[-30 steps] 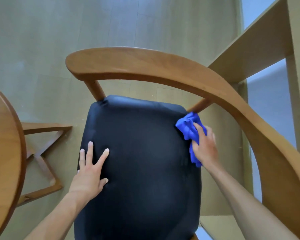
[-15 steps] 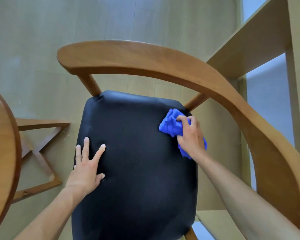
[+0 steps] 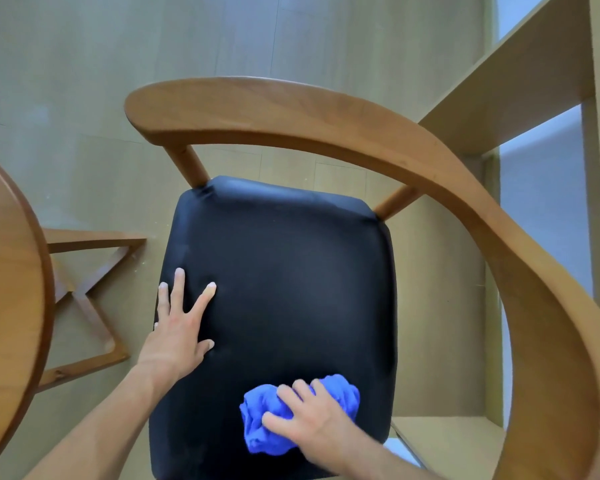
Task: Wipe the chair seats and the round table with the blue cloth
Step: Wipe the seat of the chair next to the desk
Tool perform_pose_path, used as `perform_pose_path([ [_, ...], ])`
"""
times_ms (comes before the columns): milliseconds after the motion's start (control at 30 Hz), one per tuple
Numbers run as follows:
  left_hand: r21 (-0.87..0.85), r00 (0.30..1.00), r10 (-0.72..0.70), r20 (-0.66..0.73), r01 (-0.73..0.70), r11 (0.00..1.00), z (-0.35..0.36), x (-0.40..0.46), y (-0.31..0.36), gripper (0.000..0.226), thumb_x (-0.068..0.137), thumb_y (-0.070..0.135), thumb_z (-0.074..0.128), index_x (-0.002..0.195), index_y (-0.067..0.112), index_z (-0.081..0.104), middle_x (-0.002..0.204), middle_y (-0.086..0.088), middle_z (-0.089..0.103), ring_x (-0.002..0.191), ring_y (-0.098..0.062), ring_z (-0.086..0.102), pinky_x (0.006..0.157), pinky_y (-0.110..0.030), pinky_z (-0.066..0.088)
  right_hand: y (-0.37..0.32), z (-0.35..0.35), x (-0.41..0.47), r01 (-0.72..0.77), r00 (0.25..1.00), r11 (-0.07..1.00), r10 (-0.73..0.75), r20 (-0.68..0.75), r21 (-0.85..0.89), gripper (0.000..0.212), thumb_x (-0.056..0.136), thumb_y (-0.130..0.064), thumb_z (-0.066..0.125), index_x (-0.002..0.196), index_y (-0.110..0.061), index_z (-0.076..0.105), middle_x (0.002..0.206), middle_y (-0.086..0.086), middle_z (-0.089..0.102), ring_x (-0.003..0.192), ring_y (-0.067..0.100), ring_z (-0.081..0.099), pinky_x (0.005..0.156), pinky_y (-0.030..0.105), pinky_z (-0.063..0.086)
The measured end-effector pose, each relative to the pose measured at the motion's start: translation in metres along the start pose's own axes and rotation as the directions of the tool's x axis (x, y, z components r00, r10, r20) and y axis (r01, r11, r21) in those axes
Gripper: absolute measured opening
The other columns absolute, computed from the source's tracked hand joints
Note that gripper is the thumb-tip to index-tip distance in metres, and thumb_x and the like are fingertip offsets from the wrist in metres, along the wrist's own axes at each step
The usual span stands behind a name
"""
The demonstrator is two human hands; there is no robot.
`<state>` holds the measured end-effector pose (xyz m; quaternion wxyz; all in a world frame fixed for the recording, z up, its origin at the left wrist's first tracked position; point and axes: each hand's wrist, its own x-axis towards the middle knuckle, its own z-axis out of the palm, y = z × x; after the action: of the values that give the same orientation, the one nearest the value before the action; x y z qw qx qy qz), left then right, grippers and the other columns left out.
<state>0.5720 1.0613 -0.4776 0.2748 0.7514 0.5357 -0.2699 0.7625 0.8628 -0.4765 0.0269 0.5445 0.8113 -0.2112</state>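
A wooden chair with a black padded seat fills the middle of the view, its curved backrest arching over the far side and down the right. The bunched blue cloth lies on the near right part of the seat, and my right hand grips it with curled fingers. My left hand rests flat on the seat's left edge, fingers spread. The round wooden table shows as a curved rim at the far left.
The table's crossed wooden base stands on the pale floor between table and chair. A light wooden shelf unit rises at the right, close behind the chair's backrest.
My right hand has dragged the blue cloth from the seat's far right corner down toward the near edge. My left hand has stayed on the seat's left side.
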Motion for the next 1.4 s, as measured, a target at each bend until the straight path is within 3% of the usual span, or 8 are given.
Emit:
perform_pose_path([
  [167,0.005,1.000,-0.002,-0.012,0.002,1.000,0.003,0.002,0.000,0.094,0.088,0.033,0.066,0.148,0.046,-0.006,0.142,0.004,-0.050,0.143,-0.030,-0.027,0.093,-0.040,0.052,0.100,-0.055,0.054,-0.344,0.916,0.937,0.350,-0.197,0.068,0.044,0.058,-0.006,0.067,0.099,-0.023,0.070,0.098,0.014,0.063,0.070,0.032,0.056,0.057,0.033,0.047],
  [400,0.006,1.000,0.002,-0.007,-0.002,1.000,0.004,0.002,0.002,0.095,0.088,0.030,0.065,0.148,0.043,-0.007,0.142,0.001,-0.051,0.142,-0.032,-0.028,0.093,-0.041,0.051,0.175,-0.109,0.164,-0.898,0.154,0.145,0.988,-0.012,0.415,0.050,0.089,-0.012,0.052,0.135,-0.012,0.032,0.132,0.022,0.032,0.113,0.042,0.041,0.088,0.045,0.043],
  [467,0.008,1.000,0.000,-0.005,0.000,1.000,0.004,0.002,0.003,0.095,0.088,0.030,0.065,0.148,0.043,-0.007,0.143,0.000,-0.050,0.142,-0.033,-0.028,0.093,-0.041,0.051,0.165,-0.115,0.200,-0.901,0.227,0.211,0.974,-0.001,0.379,0.047,0.088,-0.011,0.051,0.132,-0.010,0.033,0.133,0.022,0.031,0.114,0.041,0.040,0.087,0.043,0.044],
  [600,0.006,1.000,0.005,-0.003,-0.005,1.000,0.003,0.000,0.003,0.095,0.088,0.031,0.066,0.148,0.044,-0.006,0.143,0.002,-0.049,0.142,-0.032,-0.027,0.094,-0.043,0.051,0.124,-0.112,0.251,-0.722,0.658,0.646,0.752,-0.044,0.248,0.047,0.086,-0.015,0.054,0.130,-0.014,0.037,0.128,0.016,0.036,0.111,0.035,0.043,0.083,0.040,0.044],
  [733,0.000,1.000,0.008,-0.019,-0.008,1.000,0.002,0.001,0.002,0.094,0.088,0.032,0.066,0.148,0.045,-0.006,0.144,0.003,-0.048,0.143,-0.030,-0.027,0.093,-0.042,0.052,0.146,-0.109,0.218,-0.545,0.826,0.837,0.546,-0.141,0.053,0.050,0.085,-0.013,0.049,0.133,-0.022,0.042,0.126,0.010,0.042,0.106,0.033,0.046,0.075,0.038,0.040],
  [1067,-0.030,1.000,-0.006,-0.017,0.006,1.000,0.004,0.002,0.001,0.094,0.086,0.030,0.068,0.149,0.044,-0.001,0.147,0.003,-0.044,0.143,-0.030,-0.025,0.095,-0.046,0.049,0.179,-0.050,0.008,-0.760,0.497,0.439,0.868,-0.007,0.479,0.047,0.072,-0.001,0.055,0.112,-0.025,0.046,0.112,-0.009,0.037,0.098,0.020,0.050,0.069,0.029,0.037],
  [1233,-0.043,1.000,-0.022,-0.006,0.022,0.999,0.001,0.000,0.000,0.095,0.084,0.029,0.070,0.149,0.043,0.002,0.150,0.002,-0.040,0.144,-0.030,-0.022,0.097,-0.048,0.047,0.075,-0.017,-0.062,-0.528,0.824,0.835,0.458,0.333,0.158,0.038,0.066,0.001,0.045,0.096,-0.021,0.038,0.110,-0.001,0.032,0.094,0.025,0.041,0.069,0.038,0.046],
  [1400,-0.040,0.999,0.011,-0.043,-0.012,0.999,0.002,-0.002,-0.007,0.094,0.085,0.035,0.069,0.149,0.046,0.001,0.152,0.004,-0.037,0.145,-0.029,-0.020,0.087,-0.045,0.051,0.052,-0.023,-0.074,-0.182,0.846,0.980,0.116,0.520,0.078,0.043,0.069,0.002,0.050,0.103,-0.020,0.035,0.118,0.010,0.036,0.100,0.030,0.039,0.072,0.041,0.040],
])
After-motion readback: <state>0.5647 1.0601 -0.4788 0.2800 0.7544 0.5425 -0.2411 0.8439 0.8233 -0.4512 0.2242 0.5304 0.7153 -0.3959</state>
